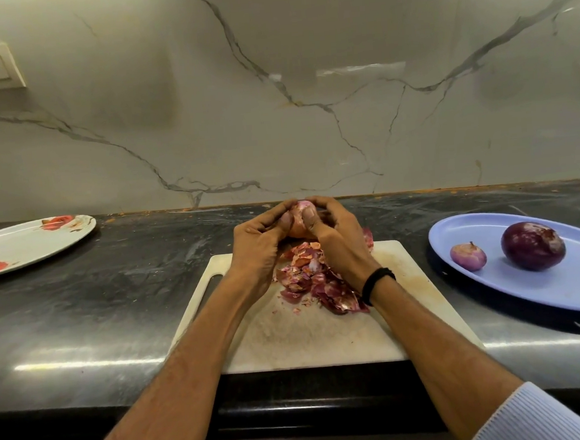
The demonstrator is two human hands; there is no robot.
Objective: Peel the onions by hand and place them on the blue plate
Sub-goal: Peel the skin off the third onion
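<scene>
Head view: onion may slip

Left hand (259,242) and right hand (338,240) curl round a partly skinned onion (303,206), thumbs pressing it. A hard tug could drop it into the peels (313,280) below both hands. The blue plate (561,290) sits well right of the right hand.

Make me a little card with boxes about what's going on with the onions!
being peeled: onion, held above the cutting board
left grip: holds the onion
right grip: holds the onion, thumb on it
peels: piled on the board below the onion
blue plate: small onion and big onion, apart
flowered plate: far left on the counter
</scene>
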